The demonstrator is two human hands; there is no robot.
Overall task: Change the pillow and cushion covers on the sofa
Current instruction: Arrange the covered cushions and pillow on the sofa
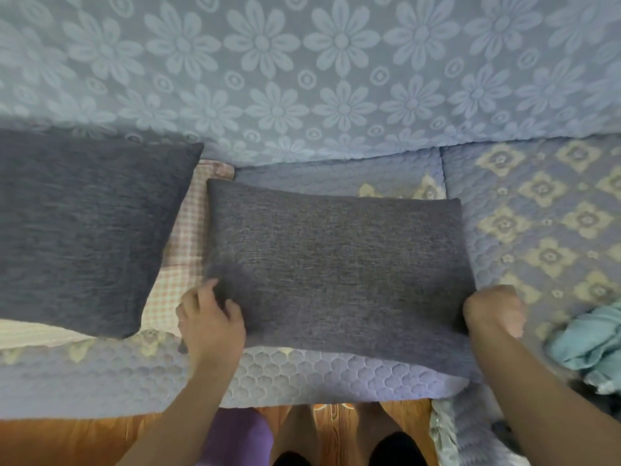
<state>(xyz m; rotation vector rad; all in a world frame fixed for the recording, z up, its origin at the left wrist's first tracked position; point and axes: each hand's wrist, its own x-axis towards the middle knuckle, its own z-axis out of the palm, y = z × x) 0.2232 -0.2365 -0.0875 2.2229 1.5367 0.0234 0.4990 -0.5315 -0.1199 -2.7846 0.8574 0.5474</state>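
While holding the grey cushion [339, 264] flat on the sofa seat [336, 375], keep the grip the same on both sides. Look at the left hand [211, 317] first: fingers curled, pinching the cloth at the near left corner. Then look at the right hand [494, 311]: closed in a tight fist round the near right corner. Cannot tell from here where the opening of the cover is, so feel along the near edge for it before pulling hard. Tug both corners together, not one before the other, or risk a twisted cover. Hold the cloth only, not the soft filling inside, if taking the cover off.

Now mind the edges. Watch the near edge of the cushion, close to the front of the seat, with the wooden floor [67, 438] right below. Leave alone the second dark cushion [84, 230] on the left, lying partly on a pink checked cloth [188, 237], just beside the left hand. Stay off the crumpled teal cloth [584, 344] on the right, near the right hand.

Find open room behind the cushion, up to the flowered sofa back [302, 79], and farther right on the patterned seat. Push or slide that way, away from the front edge.
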